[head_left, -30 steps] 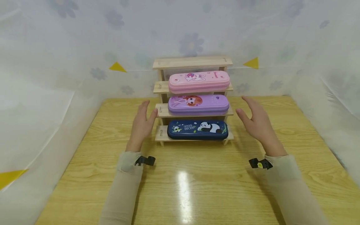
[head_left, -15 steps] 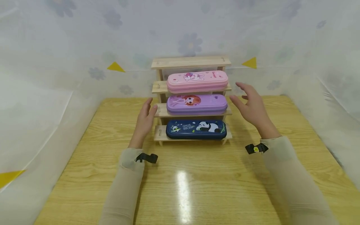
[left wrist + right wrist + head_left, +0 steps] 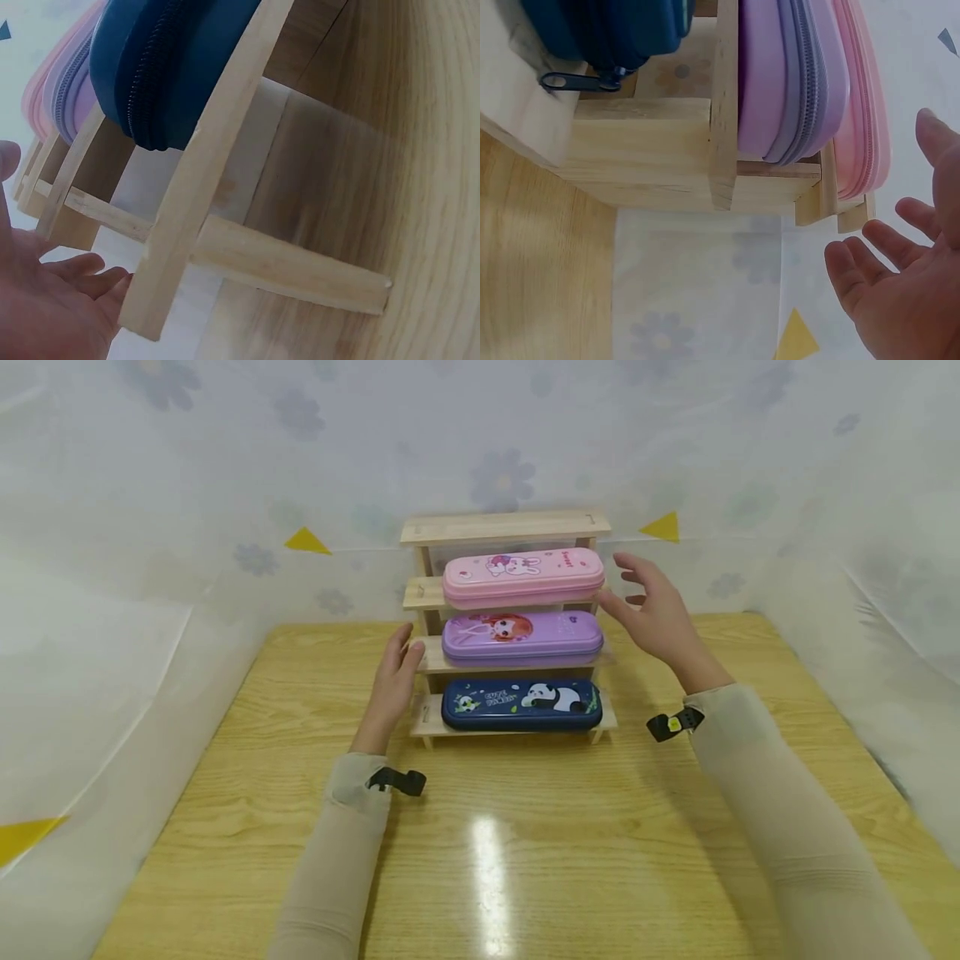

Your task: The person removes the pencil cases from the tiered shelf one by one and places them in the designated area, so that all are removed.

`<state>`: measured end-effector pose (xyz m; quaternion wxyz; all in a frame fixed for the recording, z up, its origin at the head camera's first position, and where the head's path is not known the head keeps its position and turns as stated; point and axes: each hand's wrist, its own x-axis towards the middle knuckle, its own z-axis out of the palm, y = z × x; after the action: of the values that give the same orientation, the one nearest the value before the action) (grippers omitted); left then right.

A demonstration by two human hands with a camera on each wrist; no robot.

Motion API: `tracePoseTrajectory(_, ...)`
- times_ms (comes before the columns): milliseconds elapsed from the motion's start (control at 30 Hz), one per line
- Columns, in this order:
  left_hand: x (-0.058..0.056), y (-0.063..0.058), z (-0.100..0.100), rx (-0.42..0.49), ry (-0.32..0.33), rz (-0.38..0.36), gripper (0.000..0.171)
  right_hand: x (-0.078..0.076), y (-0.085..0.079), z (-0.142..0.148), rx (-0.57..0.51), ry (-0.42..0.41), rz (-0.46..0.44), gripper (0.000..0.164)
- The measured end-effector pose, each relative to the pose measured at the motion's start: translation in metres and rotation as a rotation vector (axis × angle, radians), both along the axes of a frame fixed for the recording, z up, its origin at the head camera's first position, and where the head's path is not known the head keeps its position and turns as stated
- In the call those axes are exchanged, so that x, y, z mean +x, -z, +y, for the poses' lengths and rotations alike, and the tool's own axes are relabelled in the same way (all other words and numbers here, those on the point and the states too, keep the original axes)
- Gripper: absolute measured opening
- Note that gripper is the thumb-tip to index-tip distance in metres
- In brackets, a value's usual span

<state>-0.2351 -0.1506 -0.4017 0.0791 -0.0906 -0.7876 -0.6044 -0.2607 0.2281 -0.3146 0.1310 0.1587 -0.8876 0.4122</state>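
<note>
A stepped wooden rack (image 3: 506, 529) holds three zippered pencil cases, one per step. The pink pencil case (image 3: 522, 574) with a rabbit lies highest, the purple pencil case (image 3: 522, 637) with a girl's face below it, and the dark blue pencil case (image 3: 521, 704) with a panda on the lowest step. My right hand (image 3: 651, 612) is beside the right end of the pink case, fingers spread and slightly bent, holding nothing. My left hand (image 3: 392, 692) is at the rack's left side, near the purple case's step; whether it touches the wood I cannot tell.
The rack stands at the back of a wood-grain table (image 3: 480, 852). White flower-patterned sheeting (image 3: 502, 435) hangs behind and along both sides. Yellow triangles (image 3: 307, 541) mark the sheeting. The rack's top step bears no case.
My right hand has moved up and leftward, from beside the purple case to beside the pink one. My left hand has shifted slightly right, closer to the rack. The cases stay in place.
</note>
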Motion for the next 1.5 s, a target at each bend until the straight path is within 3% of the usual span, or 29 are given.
tracePoseTrajectory(300,0.0,0.002,0.006,-0.092,-0.036,-0.064,0.062,-0.019,-0.008,-0.004,-0.046,-0.043,-0.076,0.076)
tracePoseTrajectory(567,-0.001,0.006,0.009,-0.071,-0.061,-0.074,0.062,-0.027,-0.01,-0.011,-0.026,-0.109,-0.105,0.08)
tracePoseTrajectory(833,0.001,0.013,0.011,-0.054,-0.074,-0.086,0.071,-0.029,-0.012,-0.019,0.03,-0.083,-0.12,0.088)
tracePoseTrajectory(1067,0.002,0.016,0.013,-0.045,-0.081,-0.051,0.071,-0.031,-0.011,-0.021,0.052,-0.052,-0.142,0.091)
tracePoseTrajectory(1500,0.006,0.017,0.016,-0.044,-0.087,-0.044,0.067,-0.031,-0.008,-0.022,0.058,-0.019,-0.143,0.086)
